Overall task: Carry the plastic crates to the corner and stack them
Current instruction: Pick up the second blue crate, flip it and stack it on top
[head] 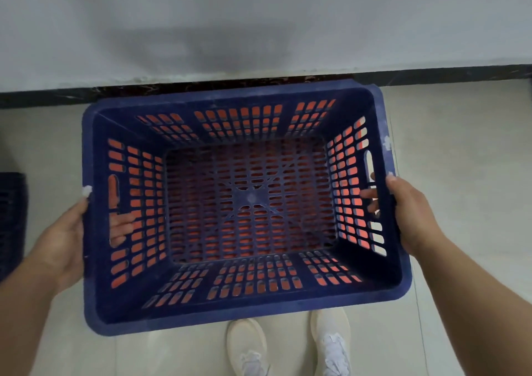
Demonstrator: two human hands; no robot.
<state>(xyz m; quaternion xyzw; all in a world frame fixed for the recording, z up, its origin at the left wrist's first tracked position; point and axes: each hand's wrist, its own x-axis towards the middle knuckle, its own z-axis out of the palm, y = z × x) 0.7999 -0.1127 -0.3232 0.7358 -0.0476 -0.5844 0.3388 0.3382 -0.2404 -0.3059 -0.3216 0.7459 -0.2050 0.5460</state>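
Although it spans the width between both arms, the blue plastic crate appears light: it is empty, and its walls and floor are perforated lattice throughout. It is judged stiff enough to hold its shape, with a thick rolled rim, and not fragile. The smooth plastic could slip under a loose hold, so the handle slots in the two short walls are the correct points of purchase.

Left of the crate, a dark latticed object, possibly another crate, is cut off by the frame edge. The left hand clasps the crate's left short wall, palm outside under the rim, fingers hooked inward through the handle slot. The crate itself sits level above an orange crate, visible only through the perforations on all sides; whether the blue crate is fully seated in it cannot be told. Nothing lies inside the blue crate. The right hand grips the right short wall likewise, fingertips showing through that slot.

Beyond the crate runs a dark baseboard under a white wall; nearer than the crate, two white shoes stand on the tiled floor.
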